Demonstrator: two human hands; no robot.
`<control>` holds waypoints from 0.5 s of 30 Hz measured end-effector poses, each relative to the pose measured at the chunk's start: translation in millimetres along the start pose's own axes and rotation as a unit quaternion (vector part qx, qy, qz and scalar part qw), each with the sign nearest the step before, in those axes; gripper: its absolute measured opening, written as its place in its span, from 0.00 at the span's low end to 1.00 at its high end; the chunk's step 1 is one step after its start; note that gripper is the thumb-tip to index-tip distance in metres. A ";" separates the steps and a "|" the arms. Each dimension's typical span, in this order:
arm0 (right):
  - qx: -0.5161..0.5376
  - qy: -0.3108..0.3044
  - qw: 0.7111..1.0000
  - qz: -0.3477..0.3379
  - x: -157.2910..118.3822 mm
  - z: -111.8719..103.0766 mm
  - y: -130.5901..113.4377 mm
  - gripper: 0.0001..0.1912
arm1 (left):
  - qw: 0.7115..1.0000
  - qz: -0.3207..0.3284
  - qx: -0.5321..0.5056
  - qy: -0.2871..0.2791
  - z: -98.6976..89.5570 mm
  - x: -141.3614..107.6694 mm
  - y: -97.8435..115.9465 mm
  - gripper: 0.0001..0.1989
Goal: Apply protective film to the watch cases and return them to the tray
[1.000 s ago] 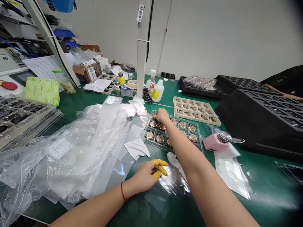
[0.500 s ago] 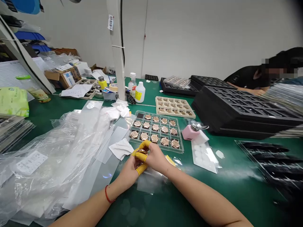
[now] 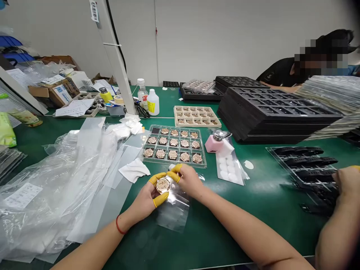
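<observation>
Both hands are over the middle of the green tabletop (image 3: 261,232), between a clear plastic tray (image 3: 201,147) and the front edge. Left hand (image 3: 146,198): gripping a gold watch (image 3: 162,185) between thumb and fingers, its back turned up ("CE" is legible on it). Right hand (image 3: 189,182): fingers bent together at the right-hand upper rim of the watch; whether they grip it or merely touch it cannot be told. Yellow covers (image 3: 161,200) are worn on fingertips of both hands, and a red cord (image 3: 120,225) circles the left wrist.

Below the hands, toward the front edge, lies a clear plastic bag (image 3: 173,215), partly hidden by them. Just beyond, the plastic tray carries fourteen further gold watches in its compartments; a dark square shows in its back left corner.

Left of the hands, a crumpled white cloth (image 3: 134,170) lies near the tray's front left corner. A heap of clear wrapping (image 3: 84,165) covers much of the tabletop's left side. Right of the tray stands a pink bottle (image 3: 213,144), beside a packet of white pads (image 3: 227,168). Toward the back edge are a beige tray (image 3: 176,117) and a stack of black trays (image 3: 242,122). Near the right edge, another person's hand (image 3: 348,182) is at a row of black straps (image 3: 312,174) (its grip is unclear).
</observation>
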State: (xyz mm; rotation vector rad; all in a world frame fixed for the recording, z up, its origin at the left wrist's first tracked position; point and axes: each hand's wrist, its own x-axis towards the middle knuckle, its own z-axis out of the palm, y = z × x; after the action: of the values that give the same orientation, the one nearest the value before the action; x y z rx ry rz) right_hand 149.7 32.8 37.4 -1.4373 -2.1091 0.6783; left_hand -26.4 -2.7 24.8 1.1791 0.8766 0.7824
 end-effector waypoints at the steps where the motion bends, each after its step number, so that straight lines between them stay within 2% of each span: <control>1: -0.041 0.015 0.999 -0.028 4.0 -2.3 5.8 0.09 | 1.000 -0.006 0.004 -0.002 -0.9 0.4 1.3 0.27; 4: -0.143 -0.002 0.989 -0.047 12.8 -1.2 22.1 0.08 | 1.000 -0.025 0.012 -0.006 -2.2 1.0 3.6 0.28; 7: -0.174 -0.027 0.984 -0.041 12.4 0.9 26.5 0.07 | 0.999 -0.032 0.006 -0.004 -1.9 1.0 3.9 0.28; 11: -0.071 0.025 0.995 -0.070 -1.4 -9.0 8.3 0.03 | 1.000 -0.010 -0.016 0.016 -3.2 1.1 3.6 0.26; 13: -0.019 0.040 0.993 -0.109 -9.6 -12.2 -5.2 0.02 | 0.999 -0.006 -0.025 0.022 -4.5 1.3 4.4 0.25; 15: -0.009 0.037 0.987 -0.157 -15.3 -9.7 -15.8 0.02 | 1.000 -0.006 -0.020 0.011 -5.2 1.4 6.0 0.24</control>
State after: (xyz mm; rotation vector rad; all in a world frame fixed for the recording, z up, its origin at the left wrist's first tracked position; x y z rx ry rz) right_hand 149.9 14.5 53.0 -1.0853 -2.2202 0.4755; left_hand -30.7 2.0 29.7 1.1300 0.8821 0.8017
